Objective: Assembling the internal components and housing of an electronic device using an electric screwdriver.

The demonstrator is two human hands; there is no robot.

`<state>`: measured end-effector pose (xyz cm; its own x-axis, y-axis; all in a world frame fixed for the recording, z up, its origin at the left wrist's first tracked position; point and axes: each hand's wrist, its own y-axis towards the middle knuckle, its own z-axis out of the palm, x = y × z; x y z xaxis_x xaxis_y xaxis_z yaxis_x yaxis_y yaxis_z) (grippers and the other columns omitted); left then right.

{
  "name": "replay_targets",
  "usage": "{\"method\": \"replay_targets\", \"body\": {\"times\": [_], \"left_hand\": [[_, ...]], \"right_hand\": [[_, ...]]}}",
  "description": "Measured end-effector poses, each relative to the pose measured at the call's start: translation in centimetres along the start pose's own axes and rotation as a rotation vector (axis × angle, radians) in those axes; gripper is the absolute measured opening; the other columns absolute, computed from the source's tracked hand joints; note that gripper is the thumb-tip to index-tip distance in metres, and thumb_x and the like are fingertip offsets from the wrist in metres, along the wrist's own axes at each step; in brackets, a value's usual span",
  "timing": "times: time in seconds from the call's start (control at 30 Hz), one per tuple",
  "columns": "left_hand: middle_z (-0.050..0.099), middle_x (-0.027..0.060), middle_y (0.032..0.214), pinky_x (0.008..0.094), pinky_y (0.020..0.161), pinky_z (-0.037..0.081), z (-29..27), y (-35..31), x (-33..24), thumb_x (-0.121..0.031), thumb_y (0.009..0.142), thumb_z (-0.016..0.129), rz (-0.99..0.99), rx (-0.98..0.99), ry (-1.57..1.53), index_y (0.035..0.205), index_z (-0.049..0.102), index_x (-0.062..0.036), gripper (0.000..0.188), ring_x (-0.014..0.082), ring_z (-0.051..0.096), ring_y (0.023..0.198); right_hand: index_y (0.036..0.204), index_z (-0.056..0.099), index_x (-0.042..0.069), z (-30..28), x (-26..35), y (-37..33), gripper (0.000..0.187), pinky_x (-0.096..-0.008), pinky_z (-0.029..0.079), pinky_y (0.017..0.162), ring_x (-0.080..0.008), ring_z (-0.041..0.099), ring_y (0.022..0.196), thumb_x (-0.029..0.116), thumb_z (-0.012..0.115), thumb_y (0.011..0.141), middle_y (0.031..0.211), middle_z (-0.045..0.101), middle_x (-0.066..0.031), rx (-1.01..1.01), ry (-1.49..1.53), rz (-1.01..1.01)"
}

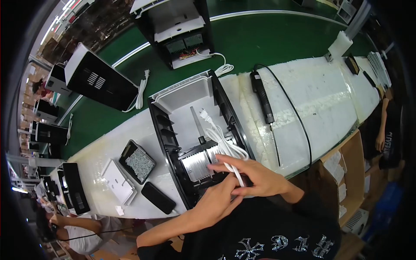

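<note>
A black and white appliance housing lies open in front of me, with a ribbed silver metal part in its near end. A bundled white power cord rests over that part, its plug toward the housing's far end. My right hand grips the cord near its lower end, some fingers reaching over the metal part. Close against it, my left hand is closed with its fingertips by the same stretch of cord. What lies between the left fingers is hidden.
Left of the housing are a black tray of small metal screws, a black phone and white flat pieces. A corded electric screwdriver lies right. Other appliances stand on the green conveyor. A cardboard box is lower right; people work nearby.
</note>
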<state>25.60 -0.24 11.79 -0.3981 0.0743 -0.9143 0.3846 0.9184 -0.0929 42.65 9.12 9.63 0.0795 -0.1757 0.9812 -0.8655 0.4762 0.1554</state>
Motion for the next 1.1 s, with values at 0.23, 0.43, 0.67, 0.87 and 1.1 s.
{"method": "replay_targets", "body": {"times": [0.23,0.43,0.67,0.87,1.1], "left_hand": [[0.050,0.0150,0.097,0.0355,0.073,0.047,0.8,2.1,1.2,0.003,0.092,0.055,0.117,-0.112,-0.214,0.110,0.044,0.0009,0.021,0.0285,0.058,0.080],[0.052,0.0097,0.085,0.0283,0.060,0.047,0.6,3.5,1.3,-0.009,0.097,0.059,-0.192,0.111,-0.466,0.102,0.040,0.0004,0.022,0.0146,0.056,0.067],[0.056,0.0095,0.074,0.0294,0.055,0.050,1.6,5.0,1.5,-0.013,0.095,0.063,-0.316,0.217,-0.379,0.097,0.037,-0.0002,0.029,0.0161,0.063,0.064],[0.059,0.0072,0.070,0.0270,0.058,0.050,1.7,5.1,1.9,-0.013,0.097,0.061,-0.308,0.179,-0.435,0.099,0.039,-0.0022,0.025,0.0121,0.062,0.065],[0.055,0.0044,0.070,0.0251,0.056,0.048,1.9,5.6,1.8,-0.010,0.096,0.061,-0.343,0.194,-0.475,0.095,0.038,-0.0035,0.024,0.0098,0.059,0.063]], "right_hand": [[0.131,0.041,0.001,1.0,-2.4,-2.3,0.042,-0.0494,0.041,0.104,-0.0428,0.054,0.123,0.000,0.057,0.093,0.136,0.049,-0.0343,-0.327,-0.276,-0.282],[0.107,0.050,0.002,2.0,-4.2,-4.8,0.014,-0.0410,0.050,0.075,-0.0307,0.063,0.085,0.002,0.054,0.094,0.116,0.061,-0.0312,-0.704,-0.641,-0.498],[0.102,0.062,0.003,2.8,-6.2,-7.4,0.017,-0.0347,0.044,0.063,-0.0219,0.055,0.070,-0.004,0.054,0.088,0.092,0.063,-0.0116,-0.761,-0.632,-0.392],[0.100,0.061,-0.001,2.3,-6.2,-6.4,0.022,-0.0312,0.043,0.056,-0.0212,0.055,0.065,-0.013,0.051,0.084,0.090,0.064,-0.0156,-0.749,-0.555,-0.441],[0.096,0.057,0.000,2.7,-6.0,-6.5,0.020,-0.0310,0.045,0.066,-0.0219,0.054,0.072,-0.012,0.044,0.088,0.090,0.061,-0.0159,-0.803,-0.556,-0.289]]}}
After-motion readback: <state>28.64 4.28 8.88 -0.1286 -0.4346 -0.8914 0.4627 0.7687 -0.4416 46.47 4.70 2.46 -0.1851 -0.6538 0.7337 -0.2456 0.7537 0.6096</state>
